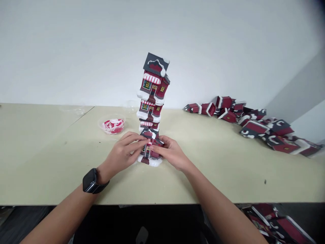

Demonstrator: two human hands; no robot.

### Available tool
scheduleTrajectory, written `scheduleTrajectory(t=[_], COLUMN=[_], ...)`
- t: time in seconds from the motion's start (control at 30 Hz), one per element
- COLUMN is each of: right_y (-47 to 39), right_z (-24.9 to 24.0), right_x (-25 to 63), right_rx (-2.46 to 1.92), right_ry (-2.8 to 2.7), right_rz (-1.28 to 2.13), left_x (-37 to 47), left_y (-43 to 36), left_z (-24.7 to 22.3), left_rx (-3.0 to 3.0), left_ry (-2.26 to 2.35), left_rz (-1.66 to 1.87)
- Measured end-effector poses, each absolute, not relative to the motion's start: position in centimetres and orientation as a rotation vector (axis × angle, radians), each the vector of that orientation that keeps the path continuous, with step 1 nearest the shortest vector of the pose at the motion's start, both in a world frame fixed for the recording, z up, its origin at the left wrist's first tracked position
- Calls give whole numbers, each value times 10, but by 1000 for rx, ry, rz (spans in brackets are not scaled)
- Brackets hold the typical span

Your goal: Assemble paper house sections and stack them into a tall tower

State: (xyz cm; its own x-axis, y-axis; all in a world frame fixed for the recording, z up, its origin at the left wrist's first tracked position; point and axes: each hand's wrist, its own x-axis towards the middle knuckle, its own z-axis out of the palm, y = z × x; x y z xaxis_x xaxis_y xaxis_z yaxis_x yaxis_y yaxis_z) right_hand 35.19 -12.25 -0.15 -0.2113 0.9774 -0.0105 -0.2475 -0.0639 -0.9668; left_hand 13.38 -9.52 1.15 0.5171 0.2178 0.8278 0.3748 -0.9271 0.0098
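A small red model house (152,154) with a grey snow-topped roof and white snowy base stands on the table in front of me. My right hand (174,152) grips it from the right, thumb on the front and fingers behind the side wall. With fingertips together, my left hand (128,149) presses a small striped awning (150,143) against the front wall above the door. Those fingers cover most of the awning. Right behind, similar houses (153,83) are stacked in a leaning tower, each with a red-and-white awning over its window.
Left of the tower sits a clear plastic bowl (113,126) of red-and-white striped pieces. Many similar houses (256,127) lie heaped along the wall at the right. More houses (279,223) are below the table's front edge, at the lower right.
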Motion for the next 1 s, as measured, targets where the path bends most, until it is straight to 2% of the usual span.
scheduleTrajectory(t=[0.5, 0.8, 1.0], right_y=[-125, -123, -124], right_z=[3, -3, -2], right_x=[354, 358, 357], right_rx=[-913, -951, -928], right_ry=[-1196, -1399, -1425], right_rz=[1541, 1166, 1147], left_x=[132, 132, 133], left_y=[-98, -97, -99], left_z=[13, 11, 10], left_rx=[-2649, -2604, -2522], left_ry=[-465, -421, -434], left_rz=[-1495, -1460, -1461])
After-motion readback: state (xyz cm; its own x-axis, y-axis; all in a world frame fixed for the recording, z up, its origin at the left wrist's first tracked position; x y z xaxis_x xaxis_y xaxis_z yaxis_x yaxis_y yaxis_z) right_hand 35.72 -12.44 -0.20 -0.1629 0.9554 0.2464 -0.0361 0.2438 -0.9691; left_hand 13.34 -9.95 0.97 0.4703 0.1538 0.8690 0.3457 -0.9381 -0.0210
